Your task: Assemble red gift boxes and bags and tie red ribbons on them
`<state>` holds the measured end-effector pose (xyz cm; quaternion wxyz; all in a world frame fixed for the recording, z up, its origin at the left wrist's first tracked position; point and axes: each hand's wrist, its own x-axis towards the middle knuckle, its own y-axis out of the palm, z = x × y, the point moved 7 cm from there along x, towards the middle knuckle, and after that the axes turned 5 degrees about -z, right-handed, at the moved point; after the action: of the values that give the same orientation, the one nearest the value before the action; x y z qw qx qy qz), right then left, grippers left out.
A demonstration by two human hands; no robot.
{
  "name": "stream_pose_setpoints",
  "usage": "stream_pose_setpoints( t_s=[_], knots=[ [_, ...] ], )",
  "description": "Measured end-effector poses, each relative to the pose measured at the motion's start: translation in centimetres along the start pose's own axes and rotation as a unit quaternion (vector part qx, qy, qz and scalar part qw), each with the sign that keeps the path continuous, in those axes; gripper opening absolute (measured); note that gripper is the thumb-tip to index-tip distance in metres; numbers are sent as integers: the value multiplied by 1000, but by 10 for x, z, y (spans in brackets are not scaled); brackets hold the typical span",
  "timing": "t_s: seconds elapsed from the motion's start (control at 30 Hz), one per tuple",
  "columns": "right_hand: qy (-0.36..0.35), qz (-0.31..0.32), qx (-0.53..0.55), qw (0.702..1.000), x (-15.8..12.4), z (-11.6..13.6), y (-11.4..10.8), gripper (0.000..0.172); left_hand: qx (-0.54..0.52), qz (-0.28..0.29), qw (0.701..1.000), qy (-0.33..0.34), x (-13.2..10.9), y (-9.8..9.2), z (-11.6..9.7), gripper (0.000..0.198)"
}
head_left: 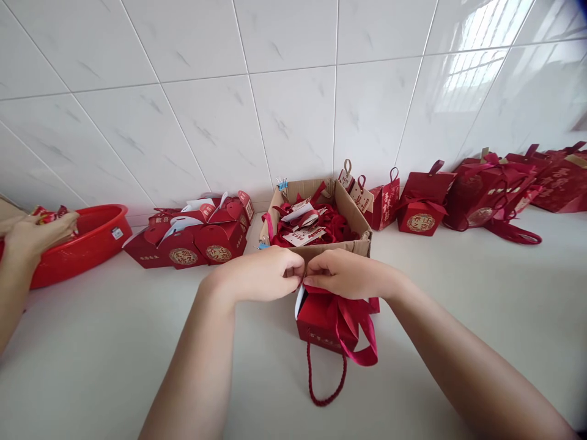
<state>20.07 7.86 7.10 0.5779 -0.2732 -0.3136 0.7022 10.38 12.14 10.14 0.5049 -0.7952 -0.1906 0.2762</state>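
Note:
A small red gift box (321, 325) stands on the white counter (114, 354) in front of me. A dark red ribbon (358, 333) hangs down its right side and a red cord handle (323, 379) loops toward me. My left hand (261, 274) and my right hand (346, 274) meet above the box top. Both are closed in a pinch on the ribbon there. What lies under the fingertips is hidden.
Behind the gift box stands an open cardboard box (342, 205) with ribbons and tags. Unfolded red boxes (197, 235) lie at left, finished ones (422, 201) line the tiled wall at right. Another person's hand (34, 235) reaches over a red basin (94, 241).

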Motion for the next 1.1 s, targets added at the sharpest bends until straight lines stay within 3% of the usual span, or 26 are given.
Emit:
stream_pose_setpoints(
  t_s=[0.1, 0.2, 0.37, 0.47, 0.6, 0.7, 0.8, 0.93, 1.1],
  knots=[
    [2, -31, -13, 999, -6, 2, -12, 28, -8, -40, 999, 14, -2, -9, -2, 13],
    [27, -64, -17, 997, -19, 2, -30, 23, -32, -116, 993, 17, -5, -24, 0, 16],
    [72, -68, -87, 991, -42, -6, -54, 14, -177, -246, 953, 15, -14, -49, 12, 17],
    [89, -19, -159, 983, -47, -14, -54, 9, -342, -324, 880, 62, -22, -64, 16, 13],
    [119, 59, -185, 974, -43, -22, -41, 9, -553, -366, 734, 145, -30, -77, 20, 17],
    [122, 90, -182, 971, -37, -24, -31, 17, -642, -379, 644, 174, -35, -82, 26, 17],
    [120, 103, -179, 971, -34, -25, -26, 18, -687, -404, 577, 179, -42, -88, 33, 13],
    [93, 110, -166, 975, -35, -23, -24, 13, -712, -448, 519, 152, -53, -95, 44, 8],
    [99, 76, -171, 977, -42, -22, -34, 7, -721, -434, 522, 136, -55, -96, 52, 3]
  ],
)
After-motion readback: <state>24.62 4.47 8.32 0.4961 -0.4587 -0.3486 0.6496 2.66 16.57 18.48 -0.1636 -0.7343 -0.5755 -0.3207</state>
